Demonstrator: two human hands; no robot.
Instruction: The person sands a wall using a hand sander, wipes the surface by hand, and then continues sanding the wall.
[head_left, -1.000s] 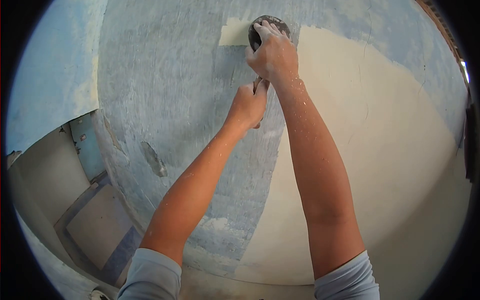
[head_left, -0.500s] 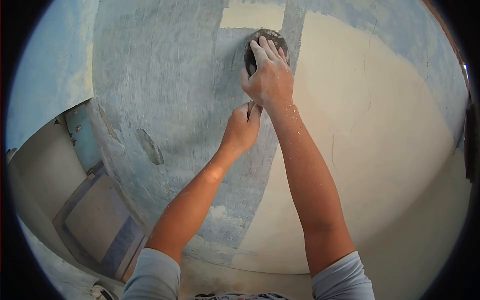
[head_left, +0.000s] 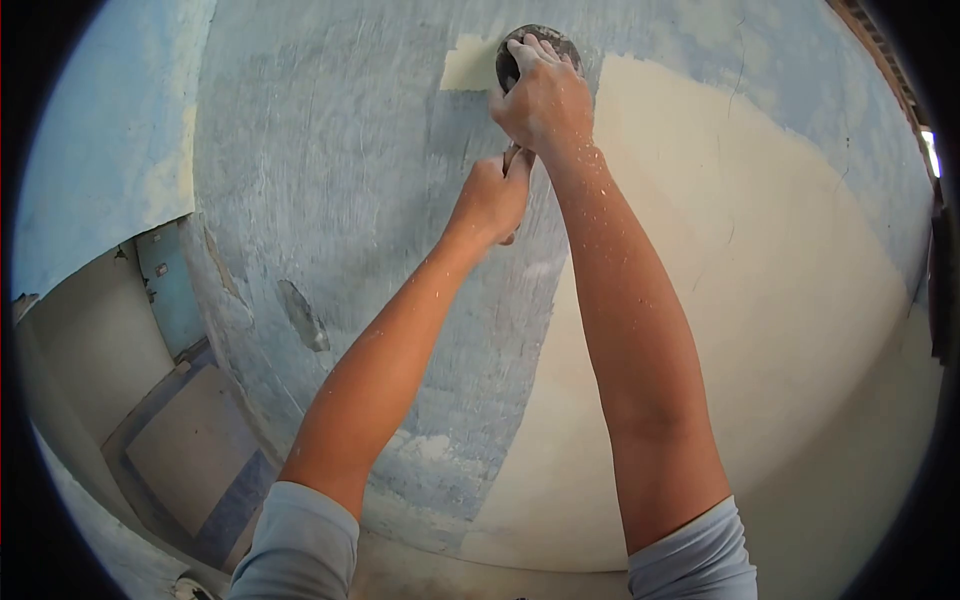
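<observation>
A dark, rounded flat scraper (head_left: 508, 68) lies against the wall near the top of the view, its face flecked with pale residue. My right hand (head_left: 548, 100) presses on it from above, fingers spread over the plate and thumb along its left side. Just below, my left hand (head_left: 495, 200) is wrapped round the scraper's handle (head_left: 509, 239), whose end shows under the palm. Beside the scraper's left edge is a small cream patch of coating (head_left: 468, 65). Bare, scratched grey-blue wall (head_left: 330, 130) surrounds it. Pale dust covers the fingers, and flecks dot the right forearm.
A broad cream-coated area (head_left: 700, 350) spans the wall on the right, with thin cracks. A chipped hollow (head_left: 302, 315) marks the grey surface at left. Beyond the wall's lower left edge is an opening with a blue door (head_left: 170, 285).
Both hands and the scraper have moved up the wall, now overlapping where the right part of the cream patch showed. The view has tilted slightly upward.
</observation>
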